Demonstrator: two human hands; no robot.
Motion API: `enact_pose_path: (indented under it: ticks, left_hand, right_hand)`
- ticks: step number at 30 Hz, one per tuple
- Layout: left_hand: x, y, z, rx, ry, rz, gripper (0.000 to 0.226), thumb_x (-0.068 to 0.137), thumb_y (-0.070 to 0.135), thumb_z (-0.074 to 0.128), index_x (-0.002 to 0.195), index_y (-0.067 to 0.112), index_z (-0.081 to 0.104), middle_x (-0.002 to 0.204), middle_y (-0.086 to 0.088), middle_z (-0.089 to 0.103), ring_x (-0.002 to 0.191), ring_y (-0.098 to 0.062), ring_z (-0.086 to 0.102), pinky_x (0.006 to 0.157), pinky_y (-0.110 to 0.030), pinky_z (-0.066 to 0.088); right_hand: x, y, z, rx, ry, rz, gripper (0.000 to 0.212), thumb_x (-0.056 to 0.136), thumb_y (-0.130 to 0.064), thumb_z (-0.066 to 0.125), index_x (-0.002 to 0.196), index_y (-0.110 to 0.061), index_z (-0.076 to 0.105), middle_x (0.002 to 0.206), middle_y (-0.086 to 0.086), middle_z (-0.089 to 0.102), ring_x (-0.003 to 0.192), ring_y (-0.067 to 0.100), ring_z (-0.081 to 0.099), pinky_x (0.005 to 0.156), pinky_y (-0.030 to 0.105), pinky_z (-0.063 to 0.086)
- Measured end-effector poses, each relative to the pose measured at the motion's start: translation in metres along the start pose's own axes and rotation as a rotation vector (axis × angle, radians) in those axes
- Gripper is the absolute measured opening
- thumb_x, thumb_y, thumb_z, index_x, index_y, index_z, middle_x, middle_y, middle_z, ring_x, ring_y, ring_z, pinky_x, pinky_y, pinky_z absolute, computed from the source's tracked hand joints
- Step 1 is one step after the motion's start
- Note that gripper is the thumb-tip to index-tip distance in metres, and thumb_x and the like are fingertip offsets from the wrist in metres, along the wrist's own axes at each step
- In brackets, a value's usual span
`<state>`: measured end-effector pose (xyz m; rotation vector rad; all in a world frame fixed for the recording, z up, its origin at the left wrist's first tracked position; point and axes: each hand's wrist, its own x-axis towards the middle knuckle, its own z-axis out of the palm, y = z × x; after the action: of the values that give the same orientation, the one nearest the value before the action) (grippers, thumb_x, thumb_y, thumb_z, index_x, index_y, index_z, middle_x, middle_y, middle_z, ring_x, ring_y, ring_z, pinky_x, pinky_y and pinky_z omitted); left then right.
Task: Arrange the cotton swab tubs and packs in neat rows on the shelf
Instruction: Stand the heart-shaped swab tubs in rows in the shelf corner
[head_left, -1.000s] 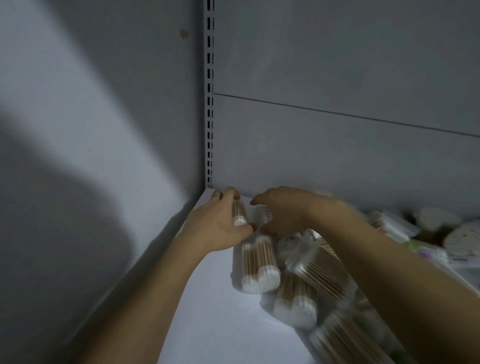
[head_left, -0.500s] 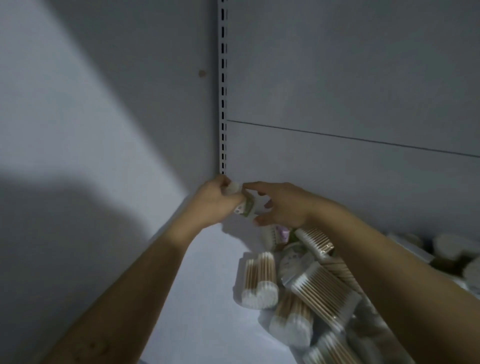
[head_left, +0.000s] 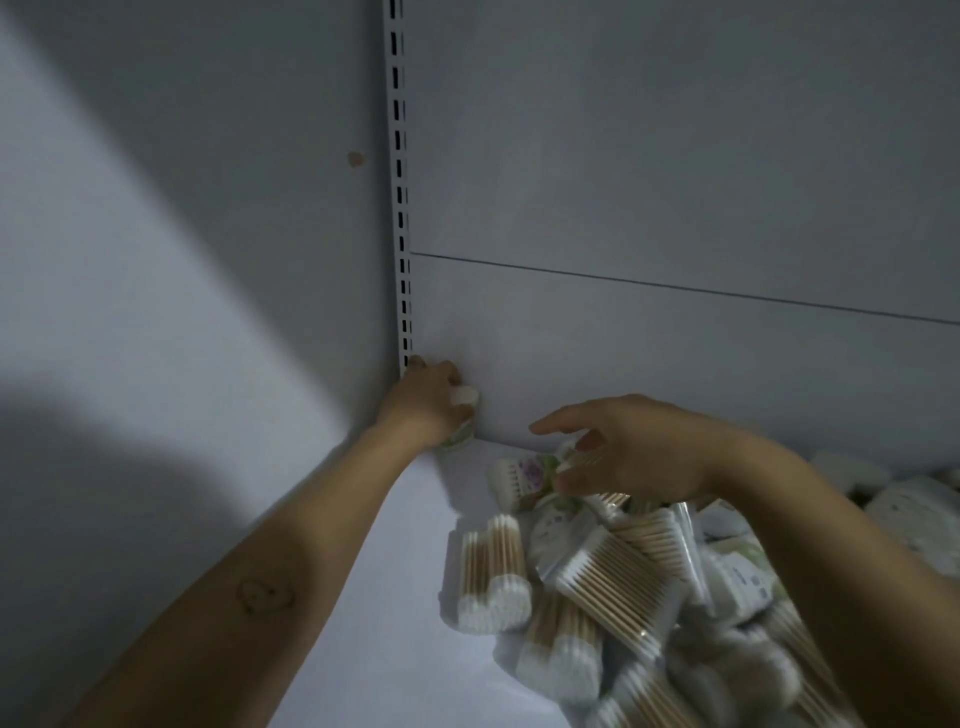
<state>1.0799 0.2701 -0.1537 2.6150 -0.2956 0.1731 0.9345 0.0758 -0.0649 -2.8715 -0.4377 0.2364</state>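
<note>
My left hand (head_left: 428, 402) grips a small cotton swab tub (head_left: 462, 415) with a green-patterned label, upright in the back left corner of the white shelf (head_left: 395, 597). My right hand (head_left: 623, 452) hovers over the pile with its fingers spread and curled around the top of another tub; whether it grips the tub is unclear. A floral-labelled tub (head_left: 522, 478) lies on its side just left of that hand. Nearer me lie several clear packs of wooden-stick swabs (head_left: 493, 582), jumbled together.
A slotted upright rail (head_left: 400, 208) runs down the corner between the left side panel and the grey back panel (head_left: 675, 338). More white packs and round tubs (head_left: 852, 470) crowd the shelf's right side. Bare shelf lies along the left, under my left forearm.
My left hand has carried the tub back into the corner. My right hand let go of it and dropped to the right, onto the pile.
</note>
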Motion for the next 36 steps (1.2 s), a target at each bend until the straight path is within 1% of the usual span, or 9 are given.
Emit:
enact_pose_path:
  ticks: [7,10,13,18,21,26,28,32,36]
  left_hand:
    - [0.000,-0.019,0.015,-0.241,0.054,-0.016,0.049,0.081,0.032,0.073,0.123,0.020,0.052,0.117,-0.012,0.052,0.101,-0.029,0.059,0.074,-0.023,0.038]
    - [-0.006,-0.020,0.024,-0.353,0.052,-0.012,0.075,0.076,0.036,0.078,0.138,0.017,0.041,0.131,-0.014,0.047,0.116,-0.030,0.053,0.091,-0.026,0.044]
    - [-0.012,-0.018,0.024,-0.324,0.066,-0.001,0.090,0.078,0.045,0.075,0.149,0.015,0.028,0.148,-0.014,0.031,0.134,-0.032,0.035,0.111,-0.036,0.034]
    - [-0.040,0.003,0.000,-0.228,0.368,0.262,0.056,0.079,0.052,0.060,0.121,0.016,0.061,0.125,-0.010,0.054,0.123,-0.030,0.042,0.100,-0.035,0.039]
    - [-0.057,0.021,-0.009,-0.244,0.163,0.362,0.035,0.085,0.044,0.066,0.112,0.022,0.064,0.116,-0.001,0.058,0.114,-0.018,0.048,0.091,-0.032,0.043]
    - [-0.091,0.005,0.004,-0.484,-0.091,0.406,0.024,0.085,0.046,0.065,0.095,0.025,0.067,0.098,0.009,0.064,0.095,-0.005,0.058,0.074,-0.021,0.042]
    - [-0.104,-0.008,0.012,-0.511,-0.167,0.380,0.030,0.083,0.054,0.062,0.094,0.027,0.067,0.095,0.013,0.063,0.091,-0.001,0.058,0.070,-0.017,0.039]
    - [-0.110,-0.025,0.005,-0.412,-0.357,0.325,0.031,0.084,0.045,0.068,0.111,0.032,0.061,0.112,0.016,0.056,0.104,0.001,0.054,0.079,-0.010,0.041]
    - [-0.114,-0.024,-0.002,-0.431,-0.488,0.361,0.046,0.079,0.029,0.075,0.120,0.034,0.056,0.117,0.013,0.057,0.112,-0.002,0.053,0.086,-0.011,0.041]
  right_hand:
    - [0.002,-0.007,0.011,-0.002,-0.002,0.032,0.060,0.084,-0.047,0.066,0.139,-0.038,0.044,0.139,-0.009,0.050,0.117,0.009,0.053,0.097,0.024,0.041]
    - [0.006,-0.019,0.014,-0.016,0.048,0.019,0.059,0.085,-0.045,0.066,0.140,-0.036,0.044,0.140,-0.007,0.050,0.122,0.010,0.049,0.094,0.020,0.037]
    - [-0.002,-0.025,0.015,-0.071,0.085,-0.008,0.059,0.087,-0.046,0.063,0.141,-0.041,0.040,0.142,-0.009,0.046,0.127,0.009,0.044,0.095,0.015,0.031]
    - [-0.028,-0.035,0.006,-0.095,0.163,0.059,0.064,0.085,-0.053,0.061,0.143,-0.044,0.034,0.146,-0.017,0.036,0.127,0.006,0.042,0.096,0.017,0.032]
    - [-0.040,-0.048,0.013,-0.105,0.174,0.075,0.062,0.086,-0.053,0.059,0.142,-0.050,0.030,0.145,-0.019,0.036,0.127,0.007,0.041,0.093,0.018,0.031]
    - [-0.072,-0.082,0.050,-0.184,0.147,0.077,0.070,0.087,-0.057,0.051,0.147,-0.047,0.016,0.154,-0.016,0.019,0.139,0.007,0.019,0.108,0.020,0.012]
    - [-0.074,-0.093,0.069,-0.195,0.161,0.081,0.070,0.086,-0.057,0.052,0.145,-0.045,0.017,0.153,-0.014,0.022,0.138,0.010,0.022,0.112,0.025,0.014]
    - [-0.053,-0.091,0.096,-0.185,0.231,0.117,0.057,0.085,-0.044,0.054,0.137,-0.037,0.034,0.137,-0.007,0.043,0.124,0.018,0.041,0.102,0.032,0.033]
    - [-0.036,-0.073,0.111,-0.274,0.307,0.206,0.045,0.082,-0.027,0.055,0.126,-0.026,0.048,0.128,-0.004,0.053,0.122,0.020,0.047,0.103,0.031,0.029]
